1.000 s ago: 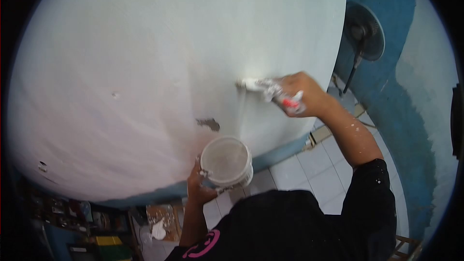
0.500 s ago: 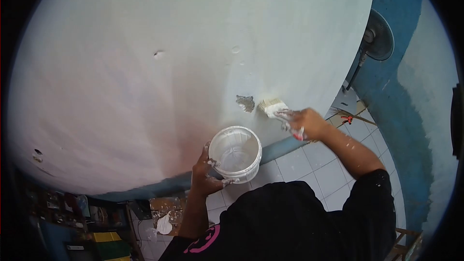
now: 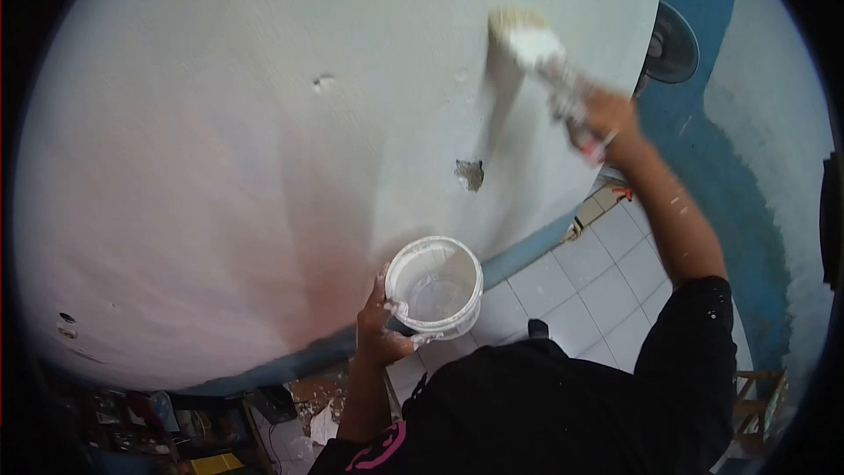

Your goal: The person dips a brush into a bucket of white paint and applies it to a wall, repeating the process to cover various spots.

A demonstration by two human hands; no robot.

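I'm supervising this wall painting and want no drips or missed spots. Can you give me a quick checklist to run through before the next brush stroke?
1. Brush gripped firmly by right hand: ok.
2. Bristles in contact with the wall: ok.
3. Bucket held upright in left hand: ok.
4. Paint left in the bucket: cannot tell; the inside looks nearly bare.
5. Chipped patch covered: not ok, it shows grey below the brush.
6. Small dent to the left filled: not ok.
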